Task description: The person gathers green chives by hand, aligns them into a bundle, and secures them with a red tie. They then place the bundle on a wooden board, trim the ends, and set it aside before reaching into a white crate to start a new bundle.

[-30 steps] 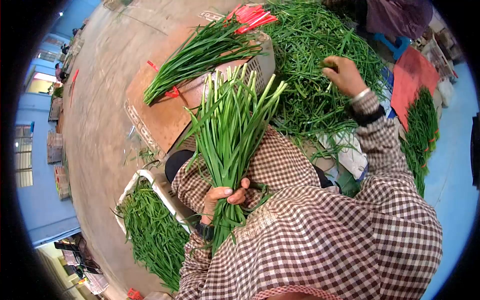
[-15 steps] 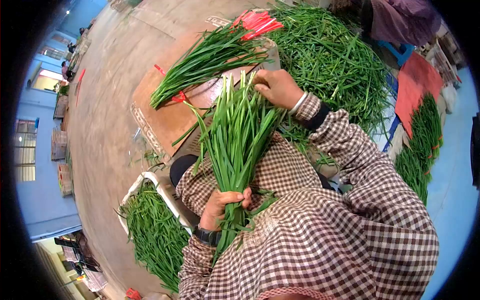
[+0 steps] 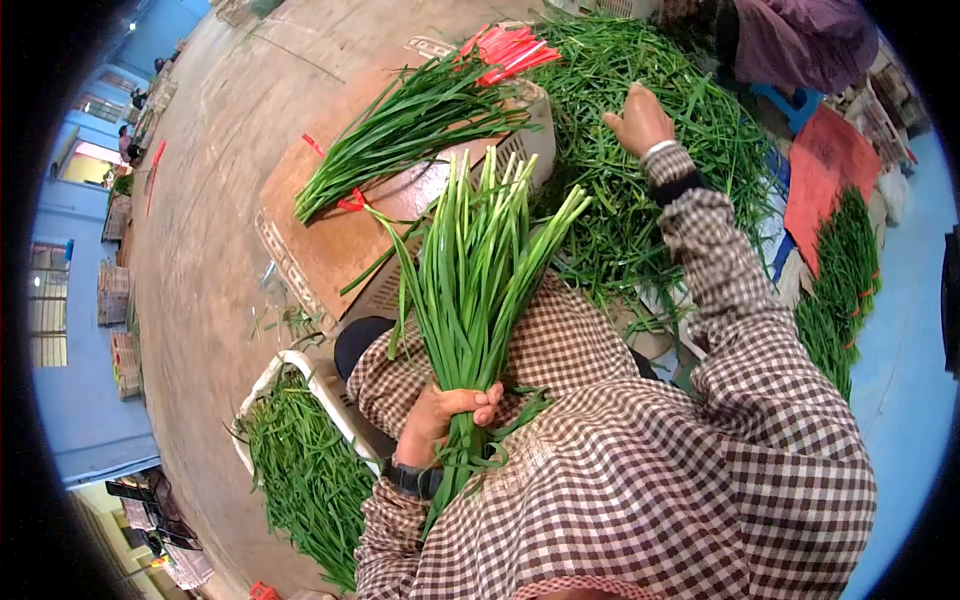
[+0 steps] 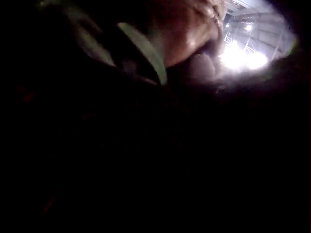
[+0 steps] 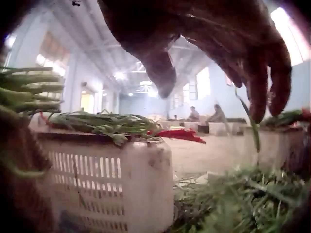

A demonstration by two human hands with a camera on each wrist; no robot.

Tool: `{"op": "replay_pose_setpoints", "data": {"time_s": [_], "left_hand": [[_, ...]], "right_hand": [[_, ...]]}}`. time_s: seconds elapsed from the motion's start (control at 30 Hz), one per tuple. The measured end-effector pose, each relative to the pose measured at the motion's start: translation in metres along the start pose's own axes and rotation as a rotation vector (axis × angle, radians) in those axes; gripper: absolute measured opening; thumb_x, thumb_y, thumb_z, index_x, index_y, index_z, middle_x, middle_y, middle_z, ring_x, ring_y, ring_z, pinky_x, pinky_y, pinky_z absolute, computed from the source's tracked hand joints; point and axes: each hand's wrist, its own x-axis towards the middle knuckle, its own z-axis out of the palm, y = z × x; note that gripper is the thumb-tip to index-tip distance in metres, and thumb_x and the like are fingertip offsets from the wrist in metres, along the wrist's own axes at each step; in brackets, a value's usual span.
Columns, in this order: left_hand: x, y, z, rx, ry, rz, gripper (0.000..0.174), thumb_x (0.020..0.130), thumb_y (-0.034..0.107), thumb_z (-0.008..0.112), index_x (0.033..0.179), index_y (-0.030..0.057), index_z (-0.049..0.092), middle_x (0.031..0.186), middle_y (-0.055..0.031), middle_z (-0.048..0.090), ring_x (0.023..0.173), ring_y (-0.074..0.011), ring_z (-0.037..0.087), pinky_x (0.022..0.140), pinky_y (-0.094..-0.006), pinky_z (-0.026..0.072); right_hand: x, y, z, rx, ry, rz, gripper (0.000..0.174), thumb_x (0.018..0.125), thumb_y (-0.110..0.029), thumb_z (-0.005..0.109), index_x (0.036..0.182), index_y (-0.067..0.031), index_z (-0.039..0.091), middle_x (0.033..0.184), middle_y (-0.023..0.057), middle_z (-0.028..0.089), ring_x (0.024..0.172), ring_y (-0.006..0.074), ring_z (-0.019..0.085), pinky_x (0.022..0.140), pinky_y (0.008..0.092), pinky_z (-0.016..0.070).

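Observation:
My left hand (image 3: 450, 415) grips a bunch of garlic chives (image 3: 470, 290) low on its leaves, with the pale stalk ends fanned out at the top. The left wrist view is mostly dark; part of the hand (image 4: 187, 36) and a green leaf (image 4: 146, 51) show at its top. My right hand (image 3: 643, 122) is over a big loose heap of chives (image 3: 640, 210). In the right wrist view its thumb stands well apart from the loosely bent fingers (image 5: 257, 82), and one thin green blade (image 5: 251, 124) hangs by the fingertips.
An upturned crate with a brown board (image 3: 285, 240) bears another chive bunch (image 3: 400, 135) and red ties (image 3: 510, 52). A white basket (image 3: 290, 362) of chives stands at the left. Tied bunches (image 3: 840, 270) lie at the right, near a red cloth (image 3: 825, 160). Another person (image 3: 800, 45) sits beyond the heap.
My right hand went from the heap to the stalk ends of the held bunch, then back out over the heap. The left hand keeps its grip on the bunch.

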Motion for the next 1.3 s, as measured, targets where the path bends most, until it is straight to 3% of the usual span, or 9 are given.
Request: {"op": "replay_pose_setpoints", "data": {"time_s": [0.13, 0.33, 0.43, 0.53, 0.63, 0.73, 0.87, 1.2, 1.3], "left_hand": [[-0.002, 0.004, 0.014, 0.134, 0.096, 0.016, 0.026, 0.074, -0.002, 0.065, 0.098, -0.0046, 0.055, 0.076, -0.0132, 0.060, 0.055, -0.0158, 0.052, 0.049, -0.0275, 0.0416], [-0.004, 0.001, 0.013, 0.214, 0.101, 0.057, 0.022, 0.077, 0.003, 0.065, 0.096, -0.0024, 0.057, 0.071, -0.0094, 0.058, 0.052, -0.0130, 0.049, 0.048, -0.0260, 0.0396], [-0.004, 0.000, 0.011, 0.258, 0.111, 0.051, 0.026, 0.077, 0.006, 0.066, 0.096, -0.0096, 0.057, 0.073, -0.0120, 0.058, 0.053, -0.0130, 0.045, 0.050, -0.0270, 0.0364], [-0.003, 0.002, 0.015, 0.235, 0.101, 0.087, 0.027, 0.077, 0.006, 0.065, 0.097, -0.0097, 0.056, 0.072, -0.0116, 0.057, 0.052, -0.0131, 0.045, 0.049, -0.0267, 0.0359], [-0.001, 0.000, 0.012, 0.264, 0.083, 0.065, 0.025, 0.077, 0.005, 0.065, 0.096, -0.0085, 0.057, 0.072, -0.0111, 0.058, 0.052, -0.0130, 0.046, 0.049, -0.0262, 0.0358], [0.001, 0.001, 0.012, 0.253, 0.047, 0.083, 0.024, 0.076, 0.005, 0.065, 0.094, -0.0079, 0.057, 0.074, -0.0111, 0.058, 0.052, -0.0128, 0.046, 0.049, -0.0257, 0.0359], [-0.003, 0.002, 0.014, 0.321, 0.102, 0.054, 0.024, 0.076, 0.005, 0.065, 0.095, -0.0072, 0.056, 0.074, -0.0112, 0.058, 0.052, -0.0126, 0.045, 0.049, -0.0253, 0.0363], [0.001, -0.003, 0.005, 0.242, 0.041, 0.092, 0.030, 0.076, 0.003, 0.066, 0.101, -0.0066, 0.053, 0.077, -0.0129, 0.060, 0.053, -0.0137, 0.047, 0.048, -0.0258, 0.0365], [0.002, -0.002, 0.004, 0.261, 0.078, 0.038, 0.033, 0.074, 0.001, 0.066, 0.104, -0.0060, 0.052, 0.076, -0.0130, 0.060, 0.053, -0.0140, 0.046, 0.047, -0.0260, 0.0366]], "right_hand": [[-0.064, -0.058, -0.030, 0.434, -0.080, -0.617, 0.039, 0.075, -0.029, 0.070, 0.103, -0.0022, 0.060, 0.110, 0.0166, 0.058, 0.108, 0.0286, 0.054, 0.093, 0.0377, 0.0431], [-0.087, -0.075, 0.023, 0.255, 0.097, -0.820, 0.014, 0.080, -0.019, 0.062, 0.083, -0.0061, 0.057, 0.091, 0.0085, 0.059, 0.086, 0.0199, 0.058, 0.073, 0.0373, 0.0473], [-0.061, -0.064, 0.026, -0.155, 0.073, -0.465, 0.015, 0.085, -0.019, 0.055, 0.087, -0.0046, 0.053, 0.075, 0.0065, 0.059, 0.062, 0.0172, 0.059, 0.057, 0.0354, 0.0486], [-0.016, -0.038, 0.017, 0.130, -0.067, -0.190, 0.022, 0.086, -0.023, 0.055, 0.089, -0.0013, 0.058, 0.077, 0.0099, 0.062, 0.064, 0.0205, 0.061, 0.061, 0.0359, 0.0504], [-0.024, -0.053, 0.002, 0.569, -0.082, -0.408, 0.028, 0.083, -0.027, 0.060, 0.087, 0.0009, 0.060, 0.073, 0.0153, 0.061, 0.067, 0.0211, 0.060, 0.065, 0.0331, 0.0499], [-0.052, -0.080, 0.011, 0.444, -0.604, -0.587, 0.026, 0.074, -0.021, 0.067, 0.079, 0.0031, 0.062, 0.065, 0.0138, 0.060, 0.061, 0.0179, 0.055, 0.061, 0.0308, 0.0459], [-0.051, -0.074, 0.036, 0.629, -0.629, -0.511, 0.022, 0.072, -0.019, 0.068, 0.074, 0.0022, 0.062, 0.063, 0.0115, 0.060, 0.056, 0.0183, 0.053, 0.058, 0.0323, 0.0447], [-0.009, -0.047, 0.020, 0.048, -0.012, -0.085, 0.025, 0.079, -0.014, 0.061, 0.104, -0.0094, 0.061, 0.100, 0.0095, 0.062, 0.089, 0.0287, 0.060, 0.084, 0.0416, 0.0467], [-0.042, -0.066, 0.008, 0.330, 0.057, -0.899, 0.023, 0.074, -0.012, 0.065, 0.097, -0.0130, 0.064, 0.110, 0.0085, 0.058, 0.102, 0.0273, 0.054, 0.088, 0.0428, 0.0449]]}}
